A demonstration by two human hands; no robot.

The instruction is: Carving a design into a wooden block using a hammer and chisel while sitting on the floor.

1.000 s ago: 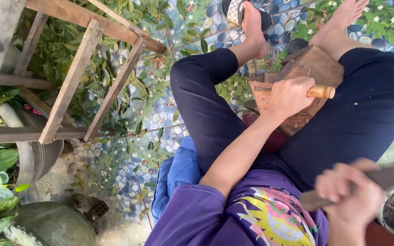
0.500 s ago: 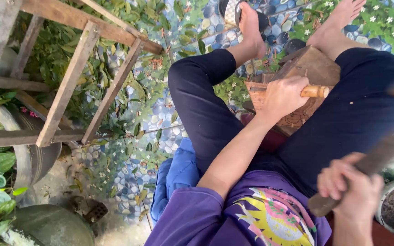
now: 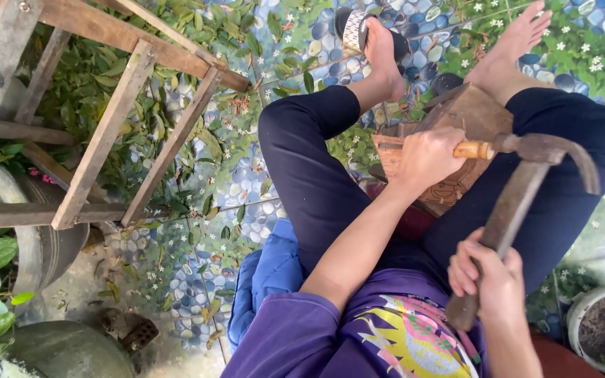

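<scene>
The left hand [image 3: 425, 159] is closed around a chisel [image 3: 474, 150], whose smooth, rounded, pale wooden handle end pokes out past the knuckles. The chisel's blade is hidden by the hand, which rests on a wood block [image 3: 467, 143]. The block is a flat, brown, angular slab with carved lines on its face, lying between the person's knees, propped against the legs in dark trousers.

The right hand [image 3: 488, 276] is wrapped tightly around the lower part of a hammer [image 3: 519, 203]. Its handle is a long, straight, weathered grey-brown shaft. Its head is dark, rusty metal with a curved claw arcing to the right, and its striking end meets the butt of the chisel handle.

The floor [image 3: 246, 175] is tiled with a glossy print of blue-grey pebbles, green leaves and small white flowers. Loose green leaves lie scattered on it. A frame [image 3: 106, 133] of rough, squared timber slats stands at the upper left. A blue cloth [image 3: 271, 276] lies crumpled beside the left thigh. A round pot [image 3: 600, 329] of dark soil sits at the lower right, near the right elbow.
</scene>
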